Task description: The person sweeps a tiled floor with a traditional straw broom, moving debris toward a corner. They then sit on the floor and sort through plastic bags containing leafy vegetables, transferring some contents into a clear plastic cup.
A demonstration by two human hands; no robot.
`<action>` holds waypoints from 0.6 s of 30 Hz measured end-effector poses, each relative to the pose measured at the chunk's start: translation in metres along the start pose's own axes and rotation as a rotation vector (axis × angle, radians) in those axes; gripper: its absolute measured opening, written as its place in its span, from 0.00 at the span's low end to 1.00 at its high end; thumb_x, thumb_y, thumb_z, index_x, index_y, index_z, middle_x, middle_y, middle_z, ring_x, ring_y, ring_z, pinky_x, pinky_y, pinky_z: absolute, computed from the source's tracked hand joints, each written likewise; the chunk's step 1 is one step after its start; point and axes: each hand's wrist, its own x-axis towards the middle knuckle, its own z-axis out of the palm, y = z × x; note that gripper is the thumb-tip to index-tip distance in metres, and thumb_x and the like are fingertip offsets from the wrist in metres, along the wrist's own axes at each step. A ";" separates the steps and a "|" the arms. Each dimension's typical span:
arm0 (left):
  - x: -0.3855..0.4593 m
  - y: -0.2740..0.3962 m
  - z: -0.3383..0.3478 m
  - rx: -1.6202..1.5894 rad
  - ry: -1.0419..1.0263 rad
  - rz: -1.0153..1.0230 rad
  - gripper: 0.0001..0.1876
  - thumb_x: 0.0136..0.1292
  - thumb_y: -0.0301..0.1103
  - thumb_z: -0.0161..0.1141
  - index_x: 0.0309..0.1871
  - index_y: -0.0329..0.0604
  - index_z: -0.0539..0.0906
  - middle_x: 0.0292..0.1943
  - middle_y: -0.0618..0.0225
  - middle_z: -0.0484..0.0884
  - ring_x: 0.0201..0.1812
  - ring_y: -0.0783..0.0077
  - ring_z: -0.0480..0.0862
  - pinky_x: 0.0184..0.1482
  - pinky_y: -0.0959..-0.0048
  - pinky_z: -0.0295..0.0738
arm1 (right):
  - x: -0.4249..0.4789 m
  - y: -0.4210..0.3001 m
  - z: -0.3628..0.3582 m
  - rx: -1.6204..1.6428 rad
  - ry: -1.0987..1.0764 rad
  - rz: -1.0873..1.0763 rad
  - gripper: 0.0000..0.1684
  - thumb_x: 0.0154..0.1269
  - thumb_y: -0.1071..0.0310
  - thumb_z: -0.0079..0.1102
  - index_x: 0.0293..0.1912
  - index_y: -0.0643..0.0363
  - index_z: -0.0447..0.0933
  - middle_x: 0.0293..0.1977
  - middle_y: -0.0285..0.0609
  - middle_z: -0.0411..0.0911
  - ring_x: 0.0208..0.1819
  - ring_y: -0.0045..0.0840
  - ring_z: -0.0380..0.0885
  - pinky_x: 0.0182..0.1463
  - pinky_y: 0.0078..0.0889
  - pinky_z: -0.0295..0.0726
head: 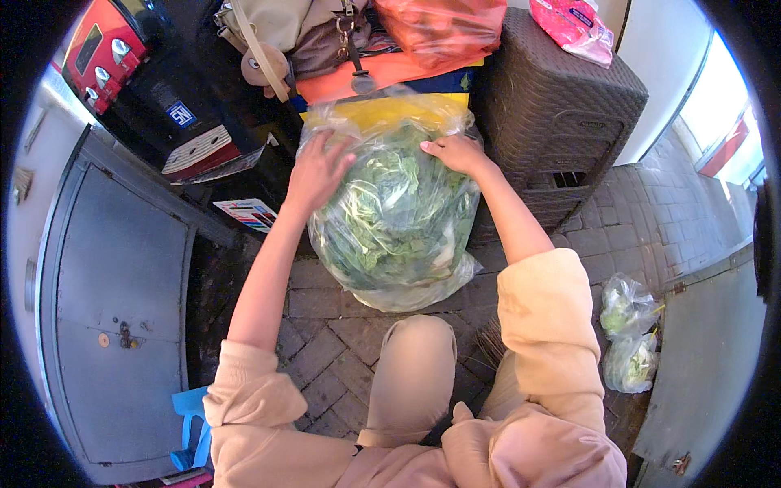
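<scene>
A large clear plastic bag [396, 293] stands on the brick paving before me, filled with leafy green vegetables [390, 207] that show pale stems. At its upper left side, my left hand [317, 171] touches the plastic with fingers spread apart. Across the bag, my right hand [457, 152] has the upper right rim between its thumb and fingers; the fingertips are partly hidden by the plastic. Loose, wrinkled film rises above the leaves between both hands.
A brown woven-pattern plastic cabinet [549, 104] stands right of the bag. Behind are bags [268, 24] and a red plastic bag [445, 30]. Two smaller bags of vegetables [631, 363] lie right. Grey metal doors [122, 293] and a blue stool [192, 427] stand left.
</scene>
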 end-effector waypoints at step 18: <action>0.011 -0.012 0.025 -0.466 -0.086 -0.544 0.19 0.60 0.45 0.62 0.41 0.34 0.82 0.39 0.52 0.84 0.41 0.53 0.83 0.45 0.64 0.76 | -0.016 0.012 -0.012 0.139 0.712 -0.304 0.09 0.57 0.70 0.61 0.39 0.58 0.77 0.43 0.46 0.75 0.44 0.41 0.74 0.49 0.43 0.71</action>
